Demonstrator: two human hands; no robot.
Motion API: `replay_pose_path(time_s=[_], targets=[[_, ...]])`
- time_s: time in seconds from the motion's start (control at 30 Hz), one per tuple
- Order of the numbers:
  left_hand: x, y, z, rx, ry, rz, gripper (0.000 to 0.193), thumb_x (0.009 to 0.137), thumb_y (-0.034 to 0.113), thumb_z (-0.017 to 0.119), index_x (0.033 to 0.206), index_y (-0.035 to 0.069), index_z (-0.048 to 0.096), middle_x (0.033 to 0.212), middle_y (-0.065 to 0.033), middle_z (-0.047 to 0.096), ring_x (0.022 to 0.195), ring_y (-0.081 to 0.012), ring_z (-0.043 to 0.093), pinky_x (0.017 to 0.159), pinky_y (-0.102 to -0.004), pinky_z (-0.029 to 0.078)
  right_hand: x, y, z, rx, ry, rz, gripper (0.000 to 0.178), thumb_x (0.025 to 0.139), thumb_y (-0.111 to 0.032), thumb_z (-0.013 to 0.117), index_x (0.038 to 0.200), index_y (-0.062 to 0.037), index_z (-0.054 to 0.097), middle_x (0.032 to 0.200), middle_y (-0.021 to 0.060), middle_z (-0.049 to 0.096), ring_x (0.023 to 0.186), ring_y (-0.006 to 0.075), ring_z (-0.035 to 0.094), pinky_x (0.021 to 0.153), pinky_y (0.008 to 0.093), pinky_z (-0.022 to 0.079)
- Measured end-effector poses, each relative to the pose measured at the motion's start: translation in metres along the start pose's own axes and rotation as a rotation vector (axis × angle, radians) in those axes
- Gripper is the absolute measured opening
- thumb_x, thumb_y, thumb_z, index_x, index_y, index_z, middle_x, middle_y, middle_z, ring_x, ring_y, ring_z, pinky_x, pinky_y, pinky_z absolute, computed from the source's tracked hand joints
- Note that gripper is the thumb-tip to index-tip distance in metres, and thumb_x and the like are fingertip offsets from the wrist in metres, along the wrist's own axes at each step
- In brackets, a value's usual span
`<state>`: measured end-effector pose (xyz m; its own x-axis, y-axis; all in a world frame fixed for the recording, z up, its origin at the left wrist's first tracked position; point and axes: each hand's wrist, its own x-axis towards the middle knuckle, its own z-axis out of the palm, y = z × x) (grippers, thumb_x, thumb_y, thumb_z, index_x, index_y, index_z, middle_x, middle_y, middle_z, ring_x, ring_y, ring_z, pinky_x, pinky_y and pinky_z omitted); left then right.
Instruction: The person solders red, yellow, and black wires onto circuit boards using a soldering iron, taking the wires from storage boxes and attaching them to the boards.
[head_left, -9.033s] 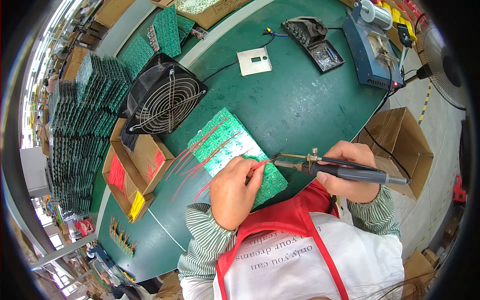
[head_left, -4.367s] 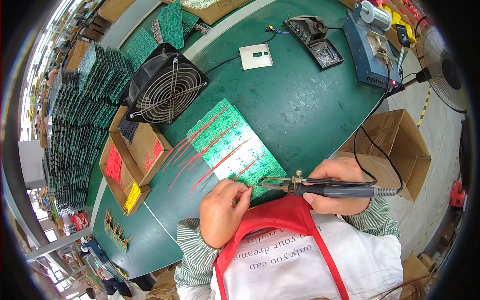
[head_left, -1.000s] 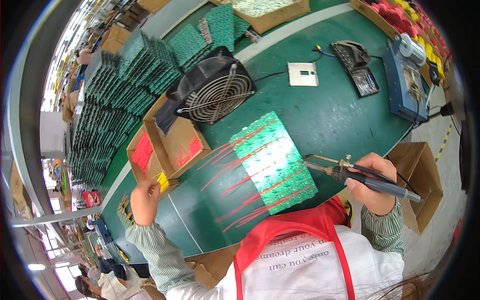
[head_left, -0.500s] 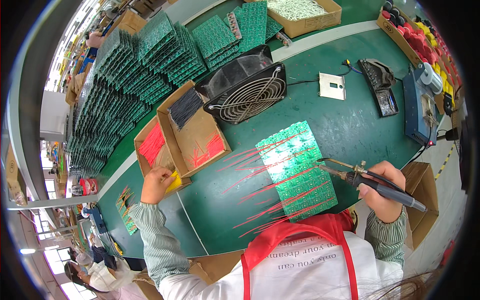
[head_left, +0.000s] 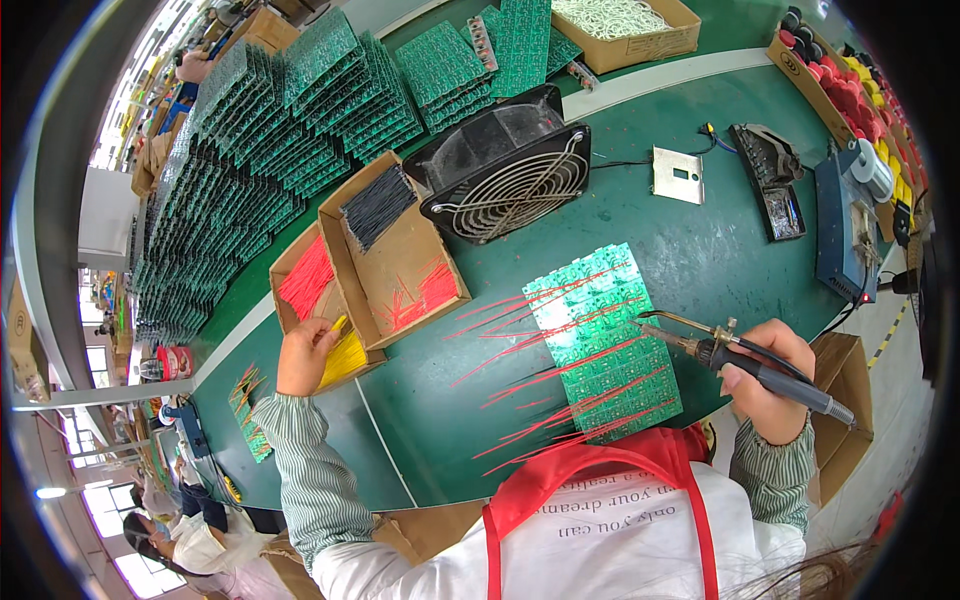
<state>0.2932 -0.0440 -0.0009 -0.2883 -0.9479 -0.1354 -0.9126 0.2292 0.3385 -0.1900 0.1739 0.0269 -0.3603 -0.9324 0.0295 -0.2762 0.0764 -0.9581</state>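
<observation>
Left hand (head_left: 305, 352) reaches into the yellow wires (head_left: 345, 357), grip seemingly pinching some; right hand (head_left: 770, 380) clasps the iron (head_left: 745, 358) over the board (head_left: 605, 345).

Open brown cardboard boxes are seen on the green table: one with black and red wires (head_left: 395, 262), one with red and yellow wires (head_left: 312, 300), one with white parts (head_left: 630, 30). A further carton (head_left: 850, 400) stands on the floor.
</observation>
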Motion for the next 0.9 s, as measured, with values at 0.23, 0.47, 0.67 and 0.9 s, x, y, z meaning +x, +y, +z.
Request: replay_pose_path(time_s=[0.23,0.47,0.67,0.9], targets=[[0.014,0.0,-0.006,-0.072,-0.003,-0.072,0.012,0.083,0.006,0.061,0.09,-0.004,0.06,0.084,-0.0158,0.061,0.067,-0.0241,0.061,0.062,-0.0339,0.05,-0.001,0.002,-0.001,-0.014,0.009,0.001,0.019,0.065,-0.009,0.071,0.078,-0.001,0.059,0.065,0.0042,0.061,0.054,0.0094,0.054,0.051,0.0236,0.042],[0.021,-0.008,0.003,0.936,-0.069,0.101,0.011,0.077,0.003,0.056,0.082,0.0,0.065,0.083,-0.0181,0.064,0.071,-0.0307,0.065,0.06,-0.0409,0.053,-0.001,0.001,-0.005,0.003,0.006,-0.02,0.02,0.065,-0.009,0.071,0.078,-0.0005,0.059,0.065,0.0047,0.061,0.054,0.0098,0.055,0.052,0.0237,0.043],[0.029,-0.012,0.025,0.981,-0.065,0.043,0.011,0.078,0.007,0.056,0.076,0.004,0.066,0.078,-0.0148,0.066,0.074,-0.0316,0.066,0.061,-0.0416,0.053,0.003,-0.003,-0.006,-0.014,-0.012,-0.051,0.019,0.066,-0.009,0.071,0.079,0.0002,0.06,0.063,0.0057,0.061,0.053,0.0113,0.057,0.052,0.0238,0.044],[0.003,0.091,-0.022,0.334,0.214,0.219,0.011,0.084,0.01,0.059,0.088,0.004,0.067,0.076,-0.0152,0.066,0.069,-0.0282,0.066,0.06,-0.037,0.05,0.014,-0.01,-0.001,-0.02,-0.092,-0.15,0.019,0.07,-0.011,0.073,0.08,0.0002,0.061,0.065,0.0063,0.063,0.054,0.0112,0.06,0.051,0.0239,0.045]])
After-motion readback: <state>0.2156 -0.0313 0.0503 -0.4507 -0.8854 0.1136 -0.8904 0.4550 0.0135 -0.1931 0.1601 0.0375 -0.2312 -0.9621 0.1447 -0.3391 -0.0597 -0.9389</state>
